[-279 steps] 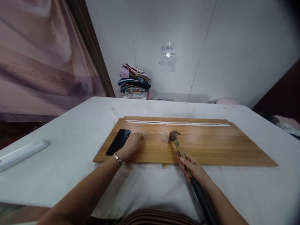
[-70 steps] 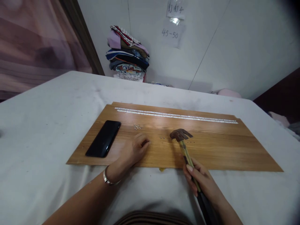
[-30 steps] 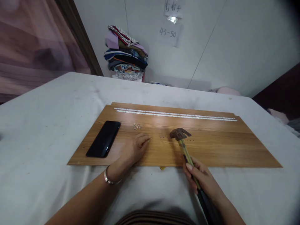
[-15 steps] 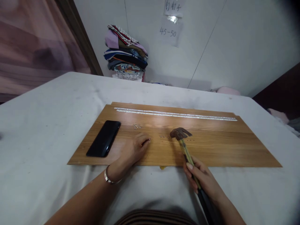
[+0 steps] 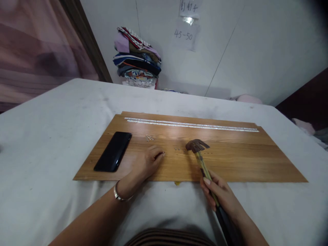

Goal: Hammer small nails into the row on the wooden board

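Note:
My left hand rests on the wooden board, thumb and forefinger pinched around a nail; only a tiny glint of it shows at the fingertips. My right hand grips a claw hammer by its worn yellow-and-black handle. The rusty hammer head sits over the board's middle, claw to the right. A row of small dark nail points runs across the board, partly hidden behind the hammer head. Several loose nails lie in a little pile beyond my left hand.
A black phone lies on the board's left part. Two white measuring strips run along its far side. The board lies on a table with a white cloth. Folded clothes are stacked by the wall.

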Tool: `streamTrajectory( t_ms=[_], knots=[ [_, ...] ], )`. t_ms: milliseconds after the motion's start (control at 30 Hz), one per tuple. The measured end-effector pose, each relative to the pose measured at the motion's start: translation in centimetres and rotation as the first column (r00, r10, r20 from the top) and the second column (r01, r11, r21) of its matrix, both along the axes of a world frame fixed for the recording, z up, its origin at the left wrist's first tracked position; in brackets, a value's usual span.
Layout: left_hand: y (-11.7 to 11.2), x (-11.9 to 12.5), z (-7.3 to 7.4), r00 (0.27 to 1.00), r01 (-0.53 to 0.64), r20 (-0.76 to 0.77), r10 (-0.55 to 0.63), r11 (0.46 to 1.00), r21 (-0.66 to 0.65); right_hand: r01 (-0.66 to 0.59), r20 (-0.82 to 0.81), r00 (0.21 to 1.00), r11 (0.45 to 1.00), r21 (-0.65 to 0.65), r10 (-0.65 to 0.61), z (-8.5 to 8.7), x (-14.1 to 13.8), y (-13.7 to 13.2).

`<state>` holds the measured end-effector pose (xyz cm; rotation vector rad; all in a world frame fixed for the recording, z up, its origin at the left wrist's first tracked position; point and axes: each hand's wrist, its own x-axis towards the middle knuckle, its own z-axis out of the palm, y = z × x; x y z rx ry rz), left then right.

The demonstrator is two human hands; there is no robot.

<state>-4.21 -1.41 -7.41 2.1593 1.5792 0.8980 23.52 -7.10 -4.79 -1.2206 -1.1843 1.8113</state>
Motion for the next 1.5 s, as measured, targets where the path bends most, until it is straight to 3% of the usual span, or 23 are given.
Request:
streamTrajectory(
  t_ms=[633,1500],
  knots=[
    [0.01,0.05,-0.03,0.999,-0.001,0.036,-0.002,0.998,0.067,-0.01,0.022,1.0,1.0,-0.002,0.01,0.05,-0.09,0.12],
    [0.02,0.02,0.27,1.0,0.017,-0.027,-0.015,0.999,0.042,-0.02,-0.003,1.0,1.0,-0.022,0.02,0.19,-0.11,0.13]
  ],
)
